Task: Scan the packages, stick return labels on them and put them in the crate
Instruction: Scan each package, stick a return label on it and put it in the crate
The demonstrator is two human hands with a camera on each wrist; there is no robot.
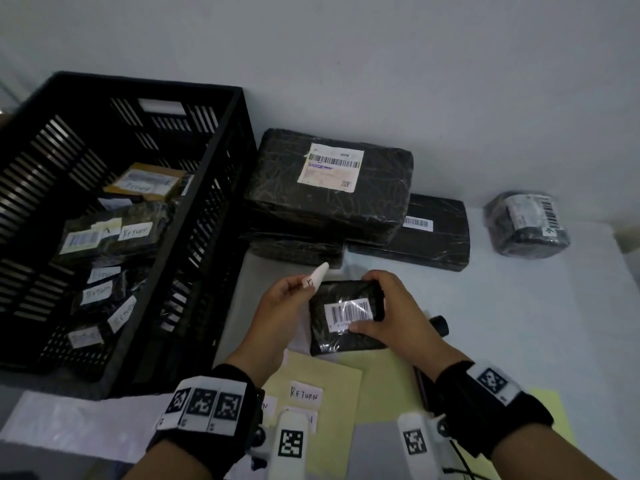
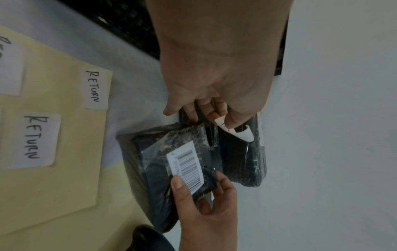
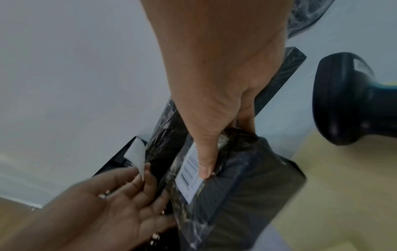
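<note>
A small black plastic-wrapped package (image 1: 346, 315) with a white barcode sticker (image 1: 349, 312) sits tilted at the table's middle. My right hand (image 1: 388, 313) grips it, thumb on the barcode sticker (image 3: 190, 169), fingers curled over its far edge. My left hand (image 1: 287, 303) pinches a curled white return label (image 1: 316, 277) between thumb and fingers, just left of the package's top corner. The left wrist view shows that return label (image 2: 236, 130) above the package (image 2: 169, 156). The black slatted crate (image 1: 207, 188) stands at left with several labelled packages inside.
Three larger black packages (image 1: 329, 192) are stacked beyond my hands, and a round wrapped one (image 1: 528, 220) lies far right. A yellow backing sheet (image 1: 332, 382) with return labels (image 1: 305, 394) lies near me. The black scanner (image 3: 348, 100) rests right of the package.
</note>
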